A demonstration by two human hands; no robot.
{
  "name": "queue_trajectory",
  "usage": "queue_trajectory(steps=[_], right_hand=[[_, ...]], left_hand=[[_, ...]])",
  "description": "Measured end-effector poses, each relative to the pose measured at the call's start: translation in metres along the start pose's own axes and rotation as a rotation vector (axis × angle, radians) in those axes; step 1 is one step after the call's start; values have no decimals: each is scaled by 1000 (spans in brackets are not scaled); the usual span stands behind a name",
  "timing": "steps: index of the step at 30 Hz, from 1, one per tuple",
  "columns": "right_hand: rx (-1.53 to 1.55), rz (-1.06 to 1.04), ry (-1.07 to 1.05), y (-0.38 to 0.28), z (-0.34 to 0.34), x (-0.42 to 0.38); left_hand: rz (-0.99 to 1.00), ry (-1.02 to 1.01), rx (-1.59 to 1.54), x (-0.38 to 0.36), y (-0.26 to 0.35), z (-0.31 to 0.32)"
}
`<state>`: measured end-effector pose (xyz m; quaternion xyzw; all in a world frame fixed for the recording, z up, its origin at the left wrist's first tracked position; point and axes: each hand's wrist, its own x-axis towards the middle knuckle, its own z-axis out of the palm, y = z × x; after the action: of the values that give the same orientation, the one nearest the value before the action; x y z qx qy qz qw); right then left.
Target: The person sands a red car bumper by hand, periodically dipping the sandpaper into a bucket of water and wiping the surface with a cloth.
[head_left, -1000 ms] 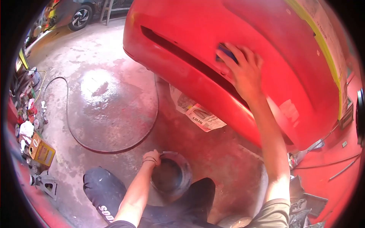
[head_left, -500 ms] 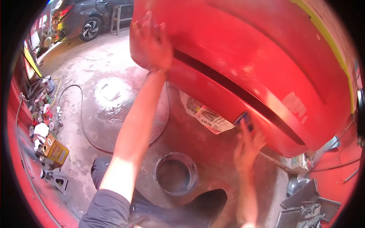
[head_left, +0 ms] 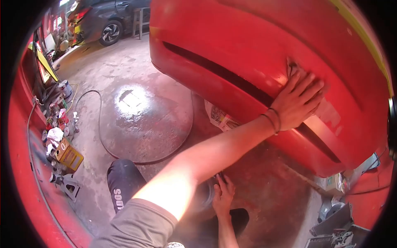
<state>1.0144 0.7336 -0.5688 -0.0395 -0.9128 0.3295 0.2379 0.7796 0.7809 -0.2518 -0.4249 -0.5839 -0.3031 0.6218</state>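
Note:
My left hand [head_left: 300, 99] lies open on the red car bumper [head_left: 248, 45], its fingers spread over the painted face above the long dark slot [head_left: 227, 74]. Beside its fingertips is a greyish smear on the paint, and a paler patch [head_left: 331, 118] shows to its right. Lower down, my right hand [head_left: 223, 196] is over the bucket [head_left: 204, 194], which my left arm largely hides. Its fingers are curled round a small dark pad [head_left: 219, 176], only a bit of which shows.
Newspaper [head_left: 219, 115] lies under the bumper. A hose [head_left: 100, 124] loops across the wet floor. Cans, a yellow tin [head_left: 69, 155] and a jack stand [head_left: 66, 186] line the left wall. A dark car [head_left: 111, 20] and a stool [head_left: 139, 20] stand behind; boxes and scrap are at right.
My left hand has moved right, from the bumper's left end to its middle right. My right hand has come down from the bumper's lower edge with the pad to the bucket.

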Motion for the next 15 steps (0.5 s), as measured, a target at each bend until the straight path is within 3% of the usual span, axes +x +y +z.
queue_trajectory(steps=[5,6,8,11,14,15], right_hand=[[142,34,1,11,7,-8],[176,51,20,12,6,-10],[250,106,45,18,4,-15],[421,291,45,33,1,-25],[668,575,14,54,8,-32],[732,638,6,73,21,-36]], left_hand=[[54,-118,63,-29,-105,-66],[-109,-180,44,-42,-147,-67],[-376,-94,22,-52,-203,-90],[-535,205,233,-59,-261,-114],[-565,227,320,-65,-251,-90],[-517,220,245,-59,-219,-83]])
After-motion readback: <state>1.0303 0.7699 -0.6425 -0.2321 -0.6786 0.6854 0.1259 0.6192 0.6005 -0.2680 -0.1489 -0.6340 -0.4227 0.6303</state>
